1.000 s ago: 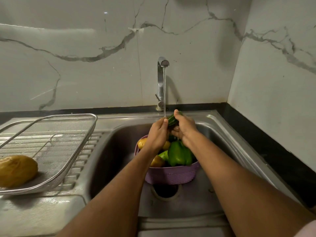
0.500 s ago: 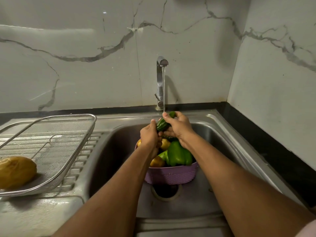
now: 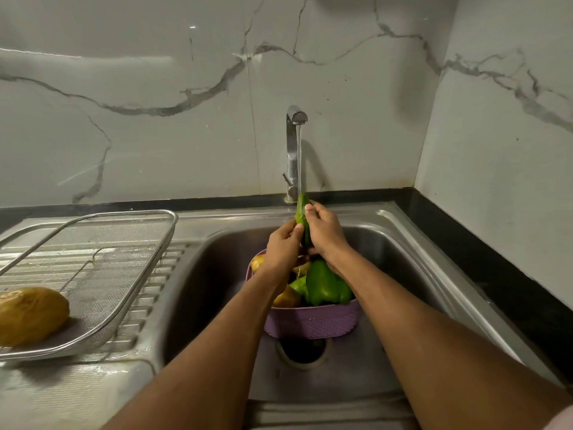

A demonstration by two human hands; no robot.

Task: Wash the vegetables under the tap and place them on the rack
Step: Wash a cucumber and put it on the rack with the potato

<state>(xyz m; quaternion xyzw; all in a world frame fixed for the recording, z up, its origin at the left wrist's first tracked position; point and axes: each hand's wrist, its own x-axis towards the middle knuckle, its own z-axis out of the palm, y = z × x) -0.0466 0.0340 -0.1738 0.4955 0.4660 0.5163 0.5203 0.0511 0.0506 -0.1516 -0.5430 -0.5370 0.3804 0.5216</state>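
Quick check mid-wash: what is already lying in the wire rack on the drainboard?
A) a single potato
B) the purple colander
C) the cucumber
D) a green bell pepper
A: a single potato lies in the wire rack, while both hands, left hand and right hand, hold the cucumber under the tap.

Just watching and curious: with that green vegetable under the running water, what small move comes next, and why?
Probably carry the cucumber left to the wire rack. Both the left hand and right hand grip it upright in the tap's stream, so it is already wet, and one potato already lies on that rack.
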